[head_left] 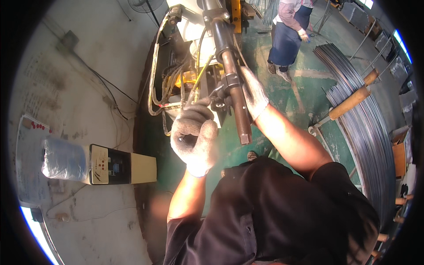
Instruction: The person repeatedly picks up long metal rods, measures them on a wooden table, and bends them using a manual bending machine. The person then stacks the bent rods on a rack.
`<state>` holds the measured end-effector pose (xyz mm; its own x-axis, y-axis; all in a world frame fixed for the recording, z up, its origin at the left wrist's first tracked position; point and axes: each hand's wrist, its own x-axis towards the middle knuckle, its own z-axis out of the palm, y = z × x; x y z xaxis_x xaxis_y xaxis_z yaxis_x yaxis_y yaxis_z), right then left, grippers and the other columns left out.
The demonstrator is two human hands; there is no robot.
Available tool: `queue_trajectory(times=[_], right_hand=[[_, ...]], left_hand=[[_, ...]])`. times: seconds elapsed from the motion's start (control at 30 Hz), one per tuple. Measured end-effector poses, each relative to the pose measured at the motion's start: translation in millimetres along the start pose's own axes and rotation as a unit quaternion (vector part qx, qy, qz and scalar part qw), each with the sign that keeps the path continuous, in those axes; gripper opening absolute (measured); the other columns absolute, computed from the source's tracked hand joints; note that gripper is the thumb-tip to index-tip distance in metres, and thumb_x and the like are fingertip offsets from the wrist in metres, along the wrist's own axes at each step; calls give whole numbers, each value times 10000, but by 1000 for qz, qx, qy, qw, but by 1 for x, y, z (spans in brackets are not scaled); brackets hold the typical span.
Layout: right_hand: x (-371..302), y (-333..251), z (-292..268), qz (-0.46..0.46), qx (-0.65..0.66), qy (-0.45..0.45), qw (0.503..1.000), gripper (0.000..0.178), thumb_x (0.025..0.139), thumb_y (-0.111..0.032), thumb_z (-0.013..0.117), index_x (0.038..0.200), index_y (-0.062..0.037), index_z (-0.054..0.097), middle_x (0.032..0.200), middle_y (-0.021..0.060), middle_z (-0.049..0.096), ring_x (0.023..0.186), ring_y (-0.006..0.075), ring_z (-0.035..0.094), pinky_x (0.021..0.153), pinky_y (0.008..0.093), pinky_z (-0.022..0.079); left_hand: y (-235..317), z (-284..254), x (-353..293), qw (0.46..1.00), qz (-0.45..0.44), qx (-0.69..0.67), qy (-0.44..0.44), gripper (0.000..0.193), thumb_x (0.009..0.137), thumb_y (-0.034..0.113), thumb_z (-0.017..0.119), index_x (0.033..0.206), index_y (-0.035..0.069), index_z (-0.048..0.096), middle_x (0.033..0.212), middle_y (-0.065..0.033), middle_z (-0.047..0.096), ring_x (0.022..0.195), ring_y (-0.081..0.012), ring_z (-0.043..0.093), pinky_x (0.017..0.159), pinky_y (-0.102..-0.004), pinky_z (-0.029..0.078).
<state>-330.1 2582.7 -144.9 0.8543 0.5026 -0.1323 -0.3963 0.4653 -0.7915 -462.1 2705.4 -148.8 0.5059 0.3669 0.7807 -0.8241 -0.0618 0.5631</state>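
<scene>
A dark, rust-brown metal shaft [240, 112] with a squared end juts toward me from a machine [194, 53]. A black clamp collar [230, 82] with a bolt sits around it. My left hand [194, 132], in a grey-white knit glove, is closed just left of the collar. A slim metal tool [216, 91] runs from its curled fingers toward the collar; its full shape is hidden. My right hand [255, 95], in a similar glove, lies against the shaft's right side. Its fingers pass behind the shaft, out of sight.
Hoses and cables [154, 84] hang along the machine's left side. A water dispenser [119, 165] stands by the left wall. At right, a rack with wooden rollers [351, 102] holds a bundle of long metal rods [369, 128]. Another person [287, 37] in a blue apron stands ahead.
</scene>
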Motion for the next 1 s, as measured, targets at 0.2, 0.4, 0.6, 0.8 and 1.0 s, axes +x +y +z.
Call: queue_trajectory(times=[0.2,0.4,0.6,0.8,1.0], right_hand=[[-7,-5,10,-16,11,21,1000,348,1099,-413,436,1181,-116,596,862,54,668,611,155,619,499,285,491],[-12,-4,4,-5,64,-48,997,290,1079,-272,598,1271,-55,590,952,44,677,658,120,642,561,231,516],[-2,5,-2,-126,-109,-48,985,347,1061,-352,640,1252,-65,599,894,24,673,661,117,646,554,228,510],[-13,-2,11,-88,-69,-37,993,397,1082,-409,583,1239,-46,612,867,23,675,641,100,637,526,234,503],[1,4,-2,19,124,-31,992,455,1106,-444,443,1181,-25,606,899,91,688,695,195,683,567,279,570]], left_hand=[[-29,13,18,995,-81,64,2,384,1062,356,670,1039,-25,636,1013,-152,697,966,-260,665,936,-389,515],[-50,-5,29,974,75,186,-102,140,1056,114,629,1040,-25,624,970,-163,685,899,-271,671,870,-403,545],[-50,-9,38,976,72,157,-135,142,1075,116,601,1035,-19,588,907,-128,646,822,-221,629,812,-382,551],[-53,0,40,985,69,118,-104,70,1049,55,580,1059,-13,566,895,-123,620,780,-197,585,745,-336,512],[-48,-16,57,981,91,153,-80,167,1081,167,588,1013,17,562,787,-73,570,668,-166,513,612,-313,436]])
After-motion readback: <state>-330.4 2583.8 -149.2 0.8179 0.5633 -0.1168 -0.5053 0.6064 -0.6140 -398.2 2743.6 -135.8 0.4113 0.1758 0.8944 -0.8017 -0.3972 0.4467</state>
